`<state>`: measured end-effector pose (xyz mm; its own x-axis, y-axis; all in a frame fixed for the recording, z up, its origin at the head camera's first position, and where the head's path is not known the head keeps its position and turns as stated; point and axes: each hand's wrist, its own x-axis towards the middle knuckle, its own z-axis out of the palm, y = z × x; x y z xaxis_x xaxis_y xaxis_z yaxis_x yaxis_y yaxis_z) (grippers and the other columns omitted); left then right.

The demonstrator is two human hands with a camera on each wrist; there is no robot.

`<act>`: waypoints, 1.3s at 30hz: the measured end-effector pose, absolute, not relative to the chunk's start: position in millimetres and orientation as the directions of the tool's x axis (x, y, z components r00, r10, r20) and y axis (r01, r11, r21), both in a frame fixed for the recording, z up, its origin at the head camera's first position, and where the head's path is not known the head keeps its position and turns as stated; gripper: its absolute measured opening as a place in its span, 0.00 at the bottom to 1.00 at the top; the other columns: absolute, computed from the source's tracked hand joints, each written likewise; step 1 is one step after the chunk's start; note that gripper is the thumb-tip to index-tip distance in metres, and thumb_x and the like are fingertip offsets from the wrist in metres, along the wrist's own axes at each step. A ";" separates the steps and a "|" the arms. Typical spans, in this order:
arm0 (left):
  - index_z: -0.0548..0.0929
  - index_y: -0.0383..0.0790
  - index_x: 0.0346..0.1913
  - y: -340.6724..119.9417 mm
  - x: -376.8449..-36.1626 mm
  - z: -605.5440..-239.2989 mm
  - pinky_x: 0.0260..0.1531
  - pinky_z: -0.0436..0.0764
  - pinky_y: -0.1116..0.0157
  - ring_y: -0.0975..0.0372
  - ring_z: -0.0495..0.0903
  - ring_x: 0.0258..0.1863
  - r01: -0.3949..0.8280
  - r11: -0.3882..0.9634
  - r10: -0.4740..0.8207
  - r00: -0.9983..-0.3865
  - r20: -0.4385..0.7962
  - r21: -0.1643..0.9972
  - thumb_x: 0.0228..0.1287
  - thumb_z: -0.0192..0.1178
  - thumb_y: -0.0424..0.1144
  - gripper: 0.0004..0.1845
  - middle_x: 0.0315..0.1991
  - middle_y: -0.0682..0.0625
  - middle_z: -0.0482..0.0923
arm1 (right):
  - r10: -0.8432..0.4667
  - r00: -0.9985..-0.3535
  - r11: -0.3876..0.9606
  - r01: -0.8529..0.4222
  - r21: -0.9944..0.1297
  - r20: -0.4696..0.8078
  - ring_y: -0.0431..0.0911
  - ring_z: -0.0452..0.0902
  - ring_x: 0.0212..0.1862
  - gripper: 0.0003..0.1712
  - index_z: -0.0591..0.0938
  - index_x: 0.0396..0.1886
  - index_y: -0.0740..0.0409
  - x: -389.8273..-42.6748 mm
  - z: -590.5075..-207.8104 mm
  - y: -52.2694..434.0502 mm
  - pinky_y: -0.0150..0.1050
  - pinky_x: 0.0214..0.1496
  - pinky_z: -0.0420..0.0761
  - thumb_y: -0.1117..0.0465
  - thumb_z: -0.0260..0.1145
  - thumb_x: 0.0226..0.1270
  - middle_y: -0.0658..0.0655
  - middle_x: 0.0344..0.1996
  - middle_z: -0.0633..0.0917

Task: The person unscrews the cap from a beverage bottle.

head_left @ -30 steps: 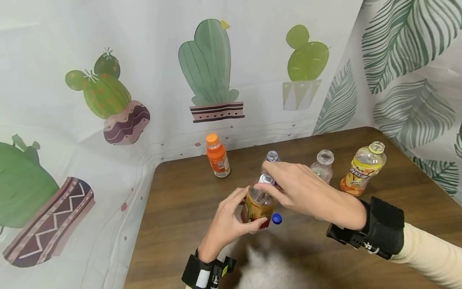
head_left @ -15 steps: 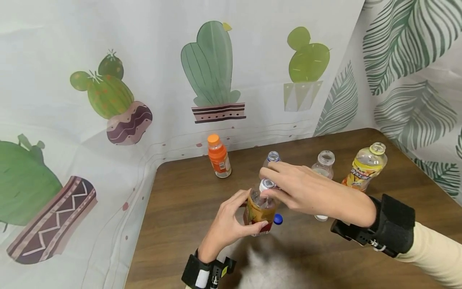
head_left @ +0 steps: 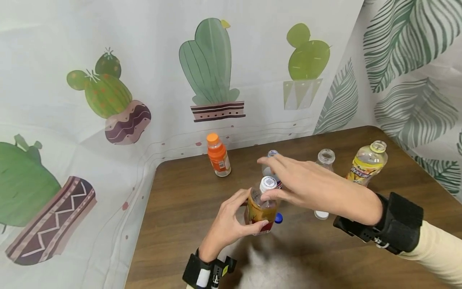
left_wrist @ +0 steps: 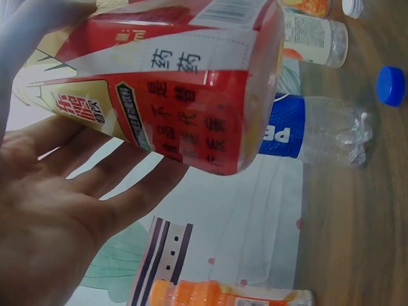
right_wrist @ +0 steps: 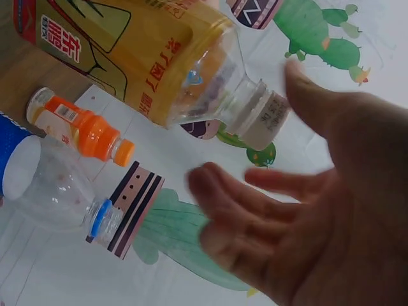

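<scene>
My left hand [head_left: 229,222] grips a drink bottle [head_left: 260,209] with a yellow-and-red label, thumb on the near side and fingers behind. The bottle is held upright, slightly tilted, in the head view. A white cap [head_left: 268,183] sits on its neck. My right hand [head_left: 306,180] is at the cap with fingers spread. In the right wrist view the thumb is close to the cap [right_wrist: 266,122], while the other fingers [right_wrist: 239,213] stand apart from it. Whether the thumb touches the cap I cannot tell.
Behind the hands stands an uncapped blue-label bottle [right_wrist: 57,182], partly hidden. An orange-capped bottle [head_left: 218,156] is at back left. To the right are an uncapped clear bottle [head_left: 326,157] and a yellow-label bottle [head_left: 368,162]. A blue cap [head_left: 278,218] and white cap [head_left: 321,215] lie on the table.
My right hand's fingers have loosened from the white cap and spread, and the right forearm has shifted a little to the right. The left hand keeps its hold on the bottle.
</scene>
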<state>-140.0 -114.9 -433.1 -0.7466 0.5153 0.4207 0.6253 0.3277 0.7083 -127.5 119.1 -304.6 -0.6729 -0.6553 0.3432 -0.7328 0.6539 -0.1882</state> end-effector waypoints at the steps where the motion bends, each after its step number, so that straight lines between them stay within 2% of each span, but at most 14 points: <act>1: 0.75 0.53 0.65 -114.8 -140.6 -433.0 0.49 0.84 0.66 0.66 0.80 0.51 0.625 0.333 0.509 -0.749 0.424 0.705 0.54 0.74 0.50 0.34 0.55 0.58 0.79 | -0.630 -0.694 0.671 -0.712 -0.206 0.349 0.34 0.72 0.32 0.31 0.72 0.62 0.55 -127.5 -303.7 119.0 0.31 0.34 0.78 0.41 0.63 0.69 0.46 0.39 0.79; 3: 0.74 0.55 0.65 -114.8 -141.7 -432.8 0.48 0.84 0.66 0.67 0.80 0.50 0.622 0.345 0.500 -0.756 0.423 0.703 0.54 0.74 0.50 0.34 0.55 0.58 0.78 | -0.588 -0.725 0.693 -0.680 -0.239 0.360 0.33 0.72 0.29 0.32 0.72 0.60 0.56 -127.2 -302.2 118.0 0.31 0.32 0.77 0.40 0.63 0.68 0.46 0.33 0.79; 5: 0.74 0.55 0.66 -115.1 -142.5 -433.3 0.47 0.84 0.66 0.66 0.80 0.50 0.624 0.353 0.496 -0.757 0.426 0.697 0.54 0.74 0.51 0.35 0.55 0.58 0.78 | -0.558 -0.745 0.702 -0.659 -0.269 0.367 0.33 0.71 0.26 0.28 0.73 0.55 0.55 -127.0 -301.5 115.9 0.30 0.29 0.75 0.40 0.63 0.68 0.44 0.27 0.78; 12: 0.72 0.56 0.68 -115.5 -144.0 -434.9 0.47 0.84 0.62 0.66 0.79 0.51 0.623 0.375 0.478 -0.765 0.432 0.687 0.55 0.73 0.51 0.36 0.56 0.58 0.78 | -0.496 -0.789 0.730 -0.605 -0.319 0.362 0.32 0.72 0.24 0.21 0.75 0.41 0.53 -123.2 -302.4 108.6 0.28 0.26 0.73 0.41 0.65 0.67 0.43 0.28 0.81; 16: 0.72 0.57 0.68 -114.7 -144.3 -435.0 0.48 0.84 0.61 0.66 0.79 0.52 0.615 0.388 0.474 -0.772 0.424 0.686 0.55 0.73 0.51 0.37 0.56 0.58 0.78 | -0.466 -0.814 0.751 -0.571 -0.331 0.346 0.32 0.69 0.21 0.21 0.75 0.34 0.54 -122.9 -303.8 103.7 0.27 0.22 0.71 0.41 0.65 0.67 0.43 0.22 0.76; 20: 0.72 0.59 0.68 -115.3 -144.4 -434.2 0.48 0.84 0.60 0.66 0.79 0.51 0.600 0.402 0.469 -0.784 0.407 0.692 0.55 0.72 0.52 0.36 0.56 0.59 0.78 | -0.461 -0.809 0.755 -0.574 -0.317 0.366 0.34 0.65 0.18 0.21 0.73 0.29 0.55 -125.9 -306.0 97.3 0.27 0.19 0.68 0.44 0.66 0.67 0.45 0.18 0.70; 25: 0.73 0.58 0.67 -115.9 -146.1 -433.7 0.48 0.84 0.62 0.66 0.79 0.51 0.594 0.401 0.464 -0.788 0.405 0.697 0.55 0.72 0.52 0.35 0.56 0.59 0.78 | -0.503 -0.756 0.733 -0.630 -0.256 0.419 0.36 0.64 0.18 0.18 0.72 0.32 0.57 -129.6 -308.3 95.7 0.29 0.19 0.65 0.49 0.67 0.69 0.46 0.18 0.68; 30: 0.72 0.57 0.68 -116.7 -147.4 -431.9 0.48 0.85 0.61 0.66 0.79 0.51 0.602 0.395 0.457 -0.784 0.420 0.694 0.54 0.73 0.52 0.37 0.57 0.58 0.78 | -0.558 -0.698 0.699 -0.687 -0.198 0.450 0.38 0.66 0.22 0.17 0.73 0.38 0.59 -132.5 -307.3 97.1 0.29 0.23 0.69 0.50 0.66 0.69 0.48 0.23 0.71; 39: 0.73 0.55 0.67 -115.9 -146.6 -432.0 0.44 0.85 0.59 0.66 0.79 0.49 0.602 0.358 0.478 -0.775 0.414 0.714 0.54 0.73 0.51 0.36 0.56 0.57 0.78 | -0.606 -0.683 0.654 -0.720 -0.233 0.408 0.39 0.67 0.28 0.14 0.74 0.40 0.56 -133.0 -304.9 101.1 0.30 0.29 0.72 0.53 0.67 0.69 0.49 0.29 0.72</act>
<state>-146.6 -115.9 -432.0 -0.7751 0.4776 0.4137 0.6017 0.3579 0.7140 -133.0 101.1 -304.9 -0.6828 -0.6060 0.4082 -0.7196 0.6542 -0.2326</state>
